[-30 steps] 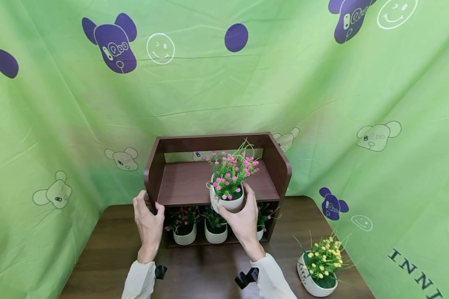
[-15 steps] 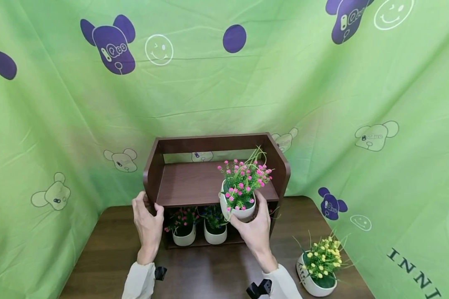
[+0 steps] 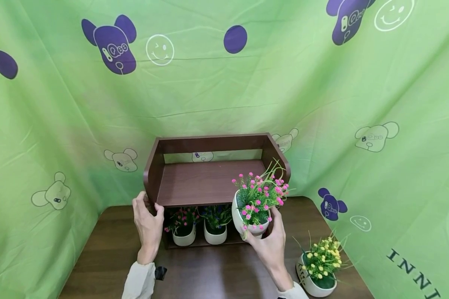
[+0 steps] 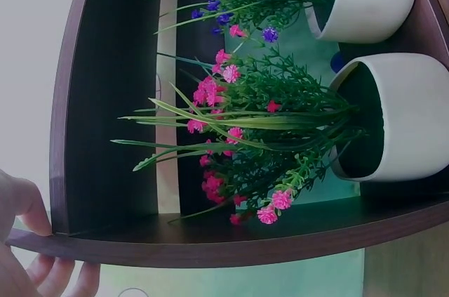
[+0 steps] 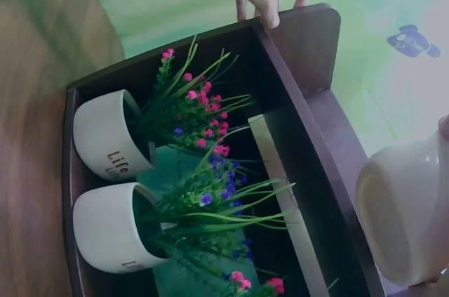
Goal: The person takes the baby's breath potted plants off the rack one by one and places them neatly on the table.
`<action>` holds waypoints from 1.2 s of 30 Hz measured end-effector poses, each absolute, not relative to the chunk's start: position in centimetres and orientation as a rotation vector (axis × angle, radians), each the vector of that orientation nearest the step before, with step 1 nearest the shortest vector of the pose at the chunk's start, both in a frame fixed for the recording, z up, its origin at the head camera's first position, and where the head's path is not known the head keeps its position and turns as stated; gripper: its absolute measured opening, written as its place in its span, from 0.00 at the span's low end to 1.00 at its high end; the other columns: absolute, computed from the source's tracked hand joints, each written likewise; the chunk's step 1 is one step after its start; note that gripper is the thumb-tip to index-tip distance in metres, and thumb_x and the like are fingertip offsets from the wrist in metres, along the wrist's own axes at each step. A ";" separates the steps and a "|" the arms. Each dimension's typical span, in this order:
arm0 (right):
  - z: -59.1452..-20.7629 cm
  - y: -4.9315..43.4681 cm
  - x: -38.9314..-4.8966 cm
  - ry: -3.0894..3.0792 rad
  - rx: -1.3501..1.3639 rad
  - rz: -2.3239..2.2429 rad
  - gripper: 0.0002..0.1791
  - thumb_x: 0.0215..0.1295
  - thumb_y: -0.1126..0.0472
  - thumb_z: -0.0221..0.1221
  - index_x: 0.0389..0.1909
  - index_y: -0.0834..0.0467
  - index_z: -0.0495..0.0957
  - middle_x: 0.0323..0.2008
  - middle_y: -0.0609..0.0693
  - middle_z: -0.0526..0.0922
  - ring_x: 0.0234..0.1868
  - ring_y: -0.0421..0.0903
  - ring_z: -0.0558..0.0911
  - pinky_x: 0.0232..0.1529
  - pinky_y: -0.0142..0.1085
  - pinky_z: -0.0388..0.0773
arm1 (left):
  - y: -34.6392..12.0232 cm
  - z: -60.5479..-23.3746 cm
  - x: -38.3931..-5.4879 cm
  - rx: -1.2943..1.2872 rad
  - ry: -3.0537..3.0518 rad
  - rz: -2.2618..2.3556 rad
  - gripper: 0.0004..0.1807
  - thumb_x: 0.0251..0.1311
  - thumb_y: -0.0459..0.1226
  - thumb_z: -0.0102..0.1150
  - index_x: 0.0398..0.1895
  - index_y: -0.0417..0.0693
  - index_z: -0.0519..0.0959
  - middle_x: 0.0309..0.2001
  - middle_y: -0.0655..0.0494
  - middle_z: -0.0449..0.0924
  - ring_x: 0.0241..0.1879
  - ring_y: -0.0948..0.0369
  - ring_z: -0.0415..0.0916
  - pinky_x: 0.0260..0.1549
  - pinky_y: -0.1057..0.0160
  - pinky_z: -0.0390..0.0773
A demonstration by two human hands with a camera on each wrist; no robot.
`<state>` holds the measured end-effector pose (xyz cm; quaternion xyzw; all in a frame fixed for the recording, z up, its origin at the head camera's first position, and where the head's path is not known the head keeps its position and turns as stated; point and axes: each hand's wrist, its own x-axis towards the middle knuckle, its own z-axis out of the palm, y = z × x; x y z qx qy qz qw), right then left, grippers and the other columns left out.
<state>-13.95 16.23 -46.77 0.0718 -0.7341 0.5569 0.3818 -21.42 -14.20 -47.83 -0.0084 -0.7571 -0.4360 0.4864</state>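
Right hand (image 3: 268, 245) grips round white pot of pink flowers (image 3: 255, 205); left hand (image 3: 149, 227) pinches dark-brown wooden shelf (image 3: 198, 182) at one side.

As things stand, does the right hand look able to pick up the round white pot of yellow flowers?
Probably not: the right hand grips a round white pot of pink flowers. Otherwise the way looks free; nothing visible stands between that hand and the yellow-flowered pot.

White pots (image 3: 237, 216), some dark-lettered, hold pink, yellow and, in shade, probably violet flowers (image 3: 257, 202). Shelf (image 3: 202, 182) and table (image 3: 202, 276) are brown, the cloth (image 3: 209, 91) green with purple dots (image 3: 235, 39)
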 end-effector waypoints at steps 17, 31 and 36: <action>-49.0 18.0 -11.7 -1.935 0.080 1.413 0.51 0.37 0.75 0.80 0.69 0.71 0.69 0.62 0.64 0.77 0.60 0.31 0.75 0.62 0.20 0.70 | -14.1 -48.0 -21.4 -0.024 -1.839 -1.058 0.29 0.54 0.21 0.59 0.62 0.36 0.71 0.42 0.34 0.71 0.41 0.42 0.73 0.41 0.52 0.71; -52.2 20.3 -10.2 -2.024 -0.024 1.382 0.50 0.35 0.75 0.80 0.66 0.73 0.69 0.58 0.67 0.77 0.58 0.27 0.72 0.60 0.16 0.66 | -14.1 -47.7 -21.2 -0.013 -1.854 -1.068 0.28 0.56 0.22 0.58 0.63 0.36 0.70 0.43 0.33 0.71 0.42 0.42 0.72 0.42 0.54 0.71; -53.8 21.2 -9.4 -2.052 -0.063 1.358 0.50 0.31 0.74 0.81 0.63 0.72 0.70 0.54 0.67 0.78 0.54 0.24 0.70 0.58 0.15 0.64 | -14.1 -47.7 -21.2 -0.015 -1.855 -1.065 0.28 0.56 0.22 0.58 0.63 0.36 0.70 0.43 0.33 0.71 0.42 0.42 0.73 0.42 0.55 0.72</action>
